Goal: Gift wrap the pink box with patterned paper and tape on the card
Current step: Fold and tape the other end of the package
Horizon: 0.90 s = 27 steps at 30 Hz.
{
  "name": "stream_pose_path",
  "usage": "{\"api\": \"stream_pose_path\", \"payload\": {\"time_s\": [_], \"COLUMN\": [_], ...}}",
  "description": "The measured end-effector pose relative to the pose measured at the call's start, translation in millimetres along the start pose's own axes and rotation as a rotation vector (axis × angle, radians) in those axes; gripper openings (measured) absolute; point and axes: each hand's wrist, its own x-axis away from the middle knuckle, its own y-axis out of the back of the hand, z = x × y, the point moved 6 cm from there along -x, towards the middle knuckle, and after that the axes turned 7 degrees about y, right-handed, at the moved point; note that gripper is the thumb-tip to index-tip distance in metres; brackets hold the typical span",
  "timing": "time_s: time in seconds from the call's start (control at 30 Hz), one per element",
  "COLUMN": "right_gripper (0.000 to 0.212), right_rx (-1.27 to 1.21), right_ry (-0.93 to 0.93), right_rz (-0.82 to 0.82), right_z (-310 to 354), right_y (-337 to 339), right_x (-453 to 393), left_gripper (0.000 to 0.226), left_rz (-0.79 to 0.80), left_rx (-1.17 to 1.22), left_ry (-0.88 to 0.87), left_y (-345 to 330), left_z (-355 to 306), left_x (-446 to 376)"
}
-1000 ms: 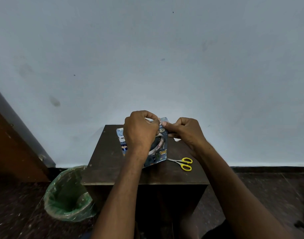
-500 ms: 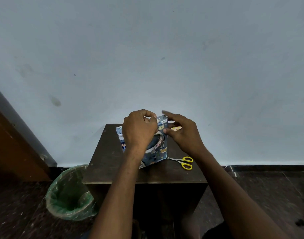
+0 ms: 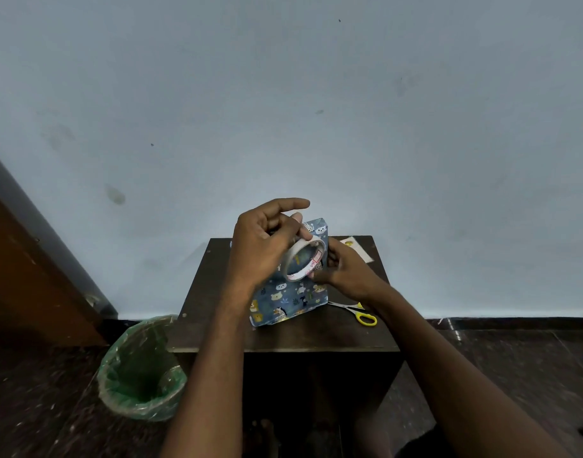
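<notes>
From the head camera I look down at a small dark table (image 3: 217, 328) that stands against a pale wall (image 3: 316, 110). On the table lies the box (image 3: 288, 300), all wrapped in blue paper with little animal faces on it. Its far end pokes up behind my hands. No pink shows on the box.

My left hand (image 3: 260, 249) holds a roll of tape (image 3: 304, 261) up over the box. The thumb and some fingers curl round the left side of the roll, and the pointer finger sticks out straight above it. I can see the blue paper through the hole in the roll. My right hand (image 3: 344, 271) is at the right side of the roll. Its fingers are bent in and pinch the edge of the roll there. I cannot tell if it has a loose end of tape.

The card (image 3: 357, 247) lies flat at the far right corner of the table, just behind my right hand. It is pale with a small yellow mark on it. It is apart from the box.

Yellow-handled scissors (image 3: 357, 313) lie on the table to the right of the box, under my right wrist. A bin (image 3: 141, 368) with a green bag in it stands on the dark floor by the left side of the table. A brown door (image 3: 29, 269) is at the far left.
</notes>
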Motion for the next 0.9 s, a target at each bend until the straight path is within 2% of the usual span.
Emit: {"api": "stream_pose_path", "payload": {"time_s": [0.1, 0.23, 0.4, 0.57, 0.77, 0.9], "right_gripper": [0.048, 0.042, 0.032, 0.034, 0.026, 0.017], "right_rx": [-0.020, -0.097, -0.271, -0.410, -0.455, -0.496], "right_ry": [-0.057, -0.071, -0.129, -0.277, -0.391, -0.486], "right_rz": [0.043, 0.005, -0.185, -0.330, -0.355, -0.400], "right_z": [-10, -15, -12, -22, -29, -32], "right_y": [-7, -13, -15, -12, -10, -6], "right_x": [2, 3, -6, -17, -15, -11], "left_gripper": [0.020, 0.020, 0.021, 0.029, 0.032, 0.036], "left_rz": [-0.151, -0.369, -0.381, -0.416, -0.554, -0.578], "left_rx": [0.111, 0.238, 0.225, 0.265, 0.533, 0.519], "left_ry": [-0.061, -0.060, -0.001, 0.154, 0.260, 0.242], "left_y": [16, 39, 44, 54, 90, 105], "left_z": [-2, 14, 45, 76, 97, 105], "left_x": [1, 3, 0, -2, -1, 0]}}
